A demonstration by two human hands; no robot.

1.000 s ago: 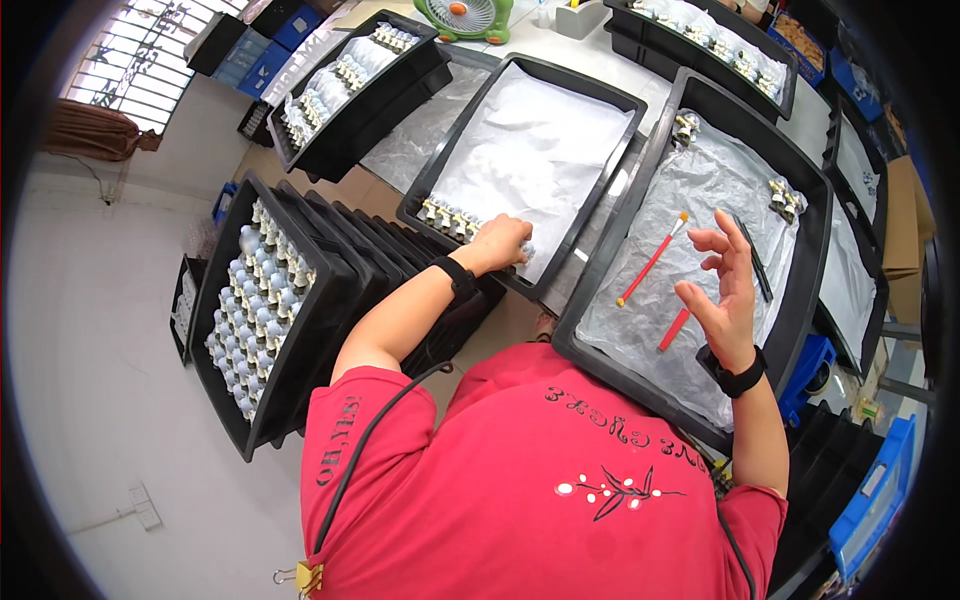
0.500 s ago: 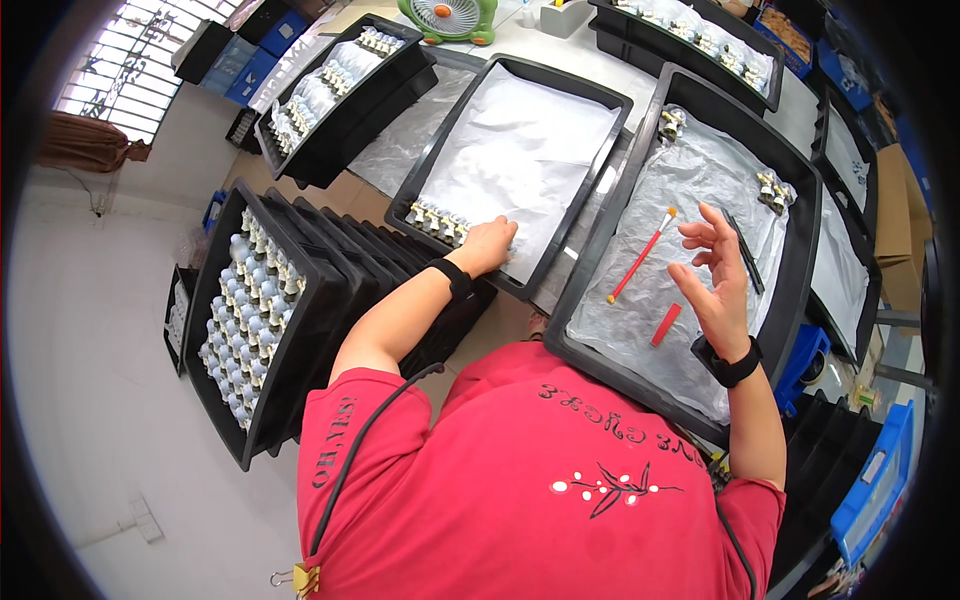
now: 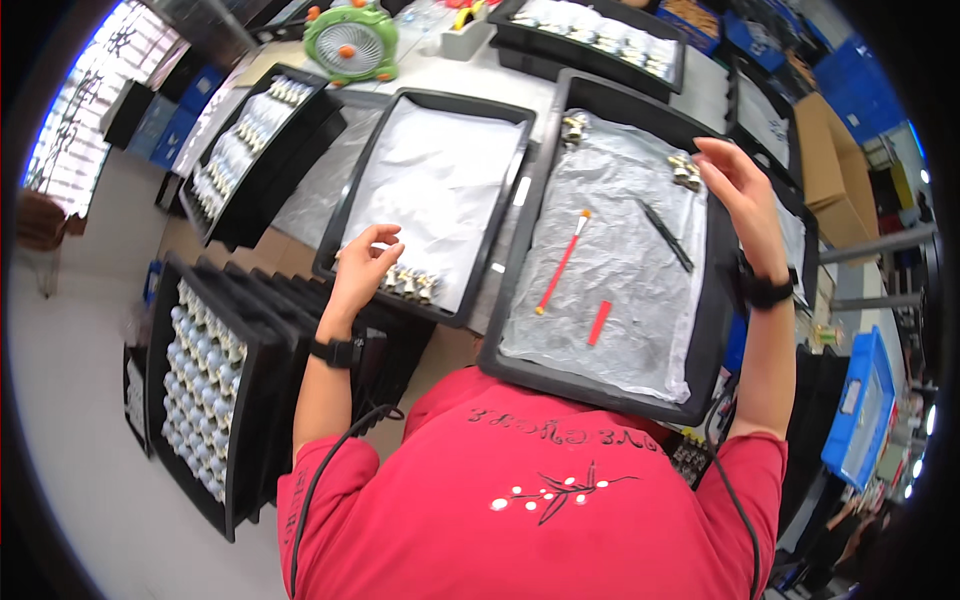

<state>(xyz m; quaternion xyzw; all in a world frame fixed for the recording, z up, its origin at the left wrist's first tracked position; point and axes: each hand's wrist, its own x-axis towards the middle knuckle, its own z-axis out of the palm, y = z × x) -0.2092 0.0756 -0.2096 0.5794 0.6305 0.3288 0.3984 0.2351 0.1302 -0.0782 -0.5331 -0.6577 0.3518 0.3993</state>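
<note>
My left hand [image 3: 366, 268] is over the near left corner of a paper-lined black tray [image 3: 325, 250], fingers bent and apart, nothing visible in them. Beside it, a row of small pale parts with metal-looking bases [image 3: 410, 284] lines the tray's near edge; the hand hides part of that row. Over the right rim of a larger black tray [image 3: 503, 310], my right hand [image 3: 745, 195] has its fingers and thumb apart. Its fingertips are close to a small cluster of similar parts [image 3: 685, 171]; touching or not, I cannot tell. Another cluster [image 3: 575, 127] sits in the far left corner.
On the large tray's crumpled liner lie a red-handled brush [image 3: 563, 262], a red strip [image 3: 599, 323] and a black pen-like tool [image 3: 666, 236]. Filled trays stand left [image 3: 205, 395], far left [image 3: 255, 150] and at the back [image 3: 590, 55]. A green fan [image 3: 350, 45] stands behind; a cardboard box [image 3: 832, 165] is right.
My left hand has come off the row of parts and moved toward the tray's left rim. My right hand has gone outward and farther, toward the right cluster. The whole view has shifted.
</note>
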